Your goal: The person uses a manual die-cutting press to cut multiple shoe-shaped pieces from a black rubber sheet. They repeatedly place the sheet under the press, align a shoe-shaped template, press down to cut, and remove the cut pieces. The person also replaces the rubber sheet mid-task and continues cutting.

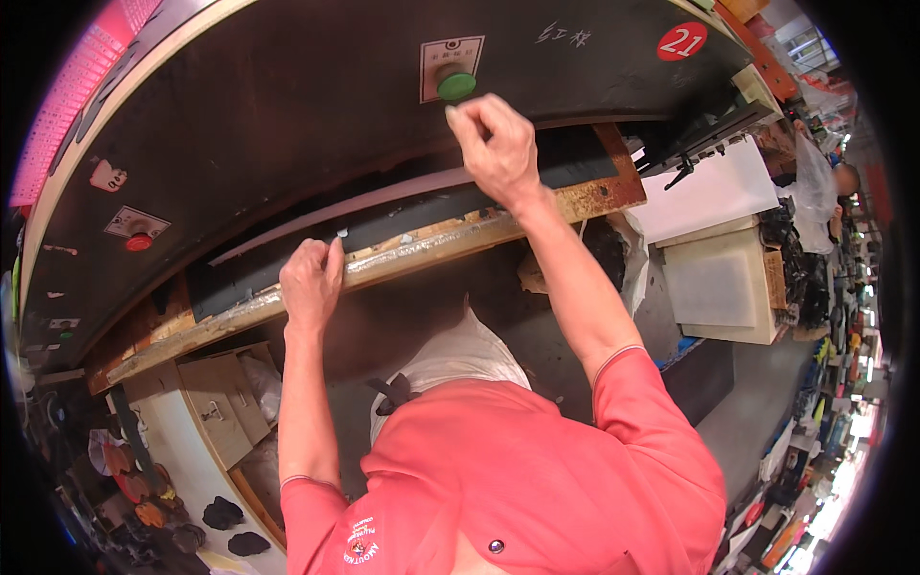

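My right hand (pixel 498 153) is raised in front of the dark machine panel, with its fingers curled in. Its knuckles are just below the round green push button (pixel 457 85), and I cannot tell whether they touch it. Nothing shows in that hand. Lower and to the left, my left hand (pixel 311 285) is closed at the wooden front rail (pixel 412 251) of the machine bed. Its fingertips are hidden, and so is whatever they may hold. A small pale scrap (pixel 342 233) lies by its thumb. Behind the rail, a long pale strip (pixel 355 206) runs under the panel.
A red push button (pixel 139 241) sits on the panel's left part. At the right, a black clamp lever (pixel 680 174) sticks out near white sheets (pixel 709 192) and a pale box (pixel 724 283). A wooden cabinet (pixel 220 407) stands below the bed at left.
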Tool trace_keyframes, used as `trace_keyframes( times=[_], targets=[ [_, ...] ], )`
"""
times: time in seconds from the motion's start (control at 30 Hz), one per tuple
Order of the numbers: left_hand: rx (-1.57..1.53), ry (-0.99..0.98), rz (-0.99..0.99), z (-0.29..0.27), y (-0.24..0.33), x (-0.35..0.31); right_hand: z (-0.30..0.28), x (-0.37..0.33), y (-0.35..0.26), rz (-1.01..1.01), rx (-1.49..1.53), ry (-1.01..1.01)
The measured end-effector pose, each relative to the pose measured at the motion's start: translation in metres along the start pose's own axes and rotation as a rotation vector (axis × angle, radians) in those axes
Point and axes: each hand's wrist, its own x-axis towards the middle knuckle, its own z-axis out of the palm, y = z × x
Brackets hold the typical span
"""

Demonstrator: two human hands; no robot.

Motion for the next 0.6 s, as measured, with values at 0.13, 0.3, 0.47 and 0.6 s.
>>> trace_keyframes(
  times=[0.13, 0.3, 0.47, 0.6],
  targets=[
    [-0.028, 0.002, -0.023, 0.002, 0.003, 0.002, -0.016, -0.073, 0.012, 0.210, -0.087, -0.025],
    [0.012, -0.033, -0.035, 0.001, -0.001, 0.003, -0.006, -0.098, 0.021, 0.302, -0.135, -0.113],
    [0.003, -0.012, -0.041, 0.005, 0.000, 0.006, -0.006, -0.098, 0.024, 0.333, -0.215, -0.205],
    [0.008, -0.013, -0.026, 0.023, -0.002, 0.018, -0.005, -0.094, 0.043, 0.347, -0.218, -0.203]
  ],
)
